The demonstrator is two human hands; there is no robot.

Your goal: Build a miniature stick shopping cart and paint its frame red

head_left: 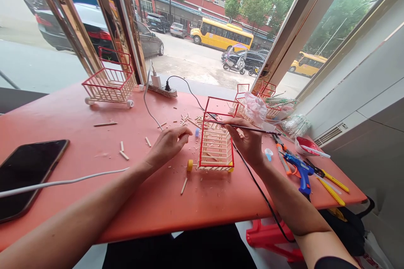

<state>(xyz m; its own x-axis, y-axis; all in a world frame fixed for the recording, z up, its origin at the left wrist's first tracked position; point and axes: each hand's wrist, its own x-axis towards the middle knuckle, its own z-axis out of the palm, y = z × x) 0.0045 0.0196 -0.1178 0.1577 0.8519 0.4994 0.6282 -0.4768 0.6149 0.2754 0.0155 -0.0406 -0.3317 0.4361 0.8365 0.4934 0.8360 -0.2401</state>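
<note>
A miniature shopping cart (217, 165) made of thin wooden sticks stands before me, its rim and handle red, with yellow wheels. My right hand (248, 143) grips a slim dark paintbrush (261, 129), which lies across the cart's upper part, its tip near the red frame at the far left. Whether the bristles touch the frame I cannot tell. Left of the cart, my left hand (168, 143) rests by the table with fingers curled and thumb against the index finger; nothing shows in it. A small blue piece (197, 132) lies between that hand and the cart.
Cut sticks (189, 120) lie scattered behind the cart. A finished-looking cart (109, 84) stands back left, a phone (31, 172) front left. At right are a blue glue gun (299, 168), pliers (282, 155) and a bowl of red paint (306, 145). Cables cross the table.
</note>
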